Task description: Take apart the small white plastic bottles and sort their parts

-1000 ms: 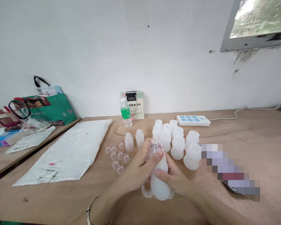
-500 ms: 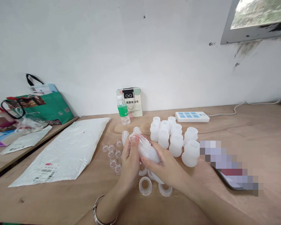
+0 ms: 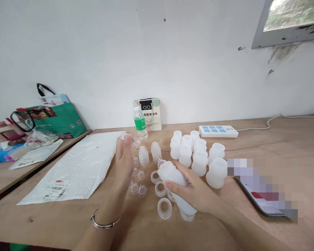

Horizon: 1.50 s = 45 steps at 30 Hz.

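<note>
My right hand [image 3: 196, 193] is wrapped round a white translucent bottle [image 3: 172, 176], tilted with its neck pointing up and left above the wooden table [image 3: 277, 153]. My left hand [image 3: 124, 158] is raised to the left of it, its fingertips pinched on a clear cap [image 3: 132, 140]. A metal bracelet circles my left wrist. Below the bottle lie clear rings [image 3: 164, 209]. Small clear teats [image 3: 138, 190] lie beside my left hand. Two stacks of clear caps [image 3: 143, 156] stand behind them.
Several white bottle bodies [image 3: 196, 153] stand grouped at centre right. A phone [image 3: 261, 198] lies at the right. A water bottle [image 3: 140, 123], a small paper bag [image 3: 149, 113] and a power strip [image 3: 218, 131] sit by the wall. A white plastic mailer [image 3: 75, 167] lies left.
My left hand has pulled the clear cap off the bottle and moved it up and left. The right hand has lowered the bottle a little to the right.
</note>
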Available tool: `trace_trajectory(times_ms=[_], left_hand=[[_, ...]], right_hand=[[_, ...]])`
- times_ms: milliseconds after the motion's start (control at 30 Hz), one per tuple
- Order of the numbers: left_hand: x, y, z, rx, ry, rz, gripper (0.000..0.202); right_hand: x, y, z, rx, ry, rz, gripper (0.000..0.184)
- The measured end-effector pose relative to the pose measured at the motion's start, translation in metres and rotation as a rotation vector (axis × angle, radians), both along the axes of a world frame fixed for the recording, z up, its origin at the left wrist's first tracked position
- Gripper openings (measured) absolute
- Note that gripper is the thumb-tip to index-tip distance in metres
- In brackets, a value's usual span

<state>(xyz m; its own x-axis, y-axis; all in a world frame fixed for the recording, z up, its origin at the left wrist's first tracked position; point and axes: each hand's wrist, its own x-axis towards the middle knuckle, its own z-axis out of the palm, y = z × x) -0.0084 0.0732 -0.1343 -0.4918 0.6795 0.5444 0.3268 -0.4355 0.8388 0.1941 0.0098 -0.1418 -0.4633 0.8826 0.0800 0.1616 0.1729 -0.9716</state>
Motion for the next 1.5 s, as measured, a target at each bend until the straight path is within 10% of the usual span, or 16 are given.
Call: trace_trajectory(times_ms=[567,767,833,967,1067,1300,1500], left_hand=[[-0.024,0.028,-0.031,-0.573,0.555,0.007,0.033],[-0.015,0.002,-0.014,-0.107,0.469,0.164,0.057],[-0.007,-0.012,-0.009,0.024,0.359,-0.019,0.041],[0.017,-0.031,-0.008,-0.286,0.167,-0.925,0.043],[0.030,-0.037,-0.011,-0.417,0.039,-1.166,0.048],[0.043,-0.040,-0.015,-0.287,-0.088,-0.730,0.033],[0.032,-0.034,-0.015,-0.251,-0.185,-0.686,0.041]], right_hand=[[-0.001,0.010,-0.012,-0.125,0.144,-0.024,0.028],[0.000,0.014,-0.017,-0.298,0.243,0.036,0.044],[-0.001,0.015,-0.018,-0.375,0.314,0.085,0.046],[-0.002,0.017,-0.020,-0.481,0.417,0.171,0.051],[-0.001,0.016,-0.019,-0.458,0.390,0.220,0.049],[-0.006,0.001,-0.011,0.206,-0.156,-0.231,0.038],[-0.002,0.008,-0.015,-0.375,0.366,0.084,0.046]])
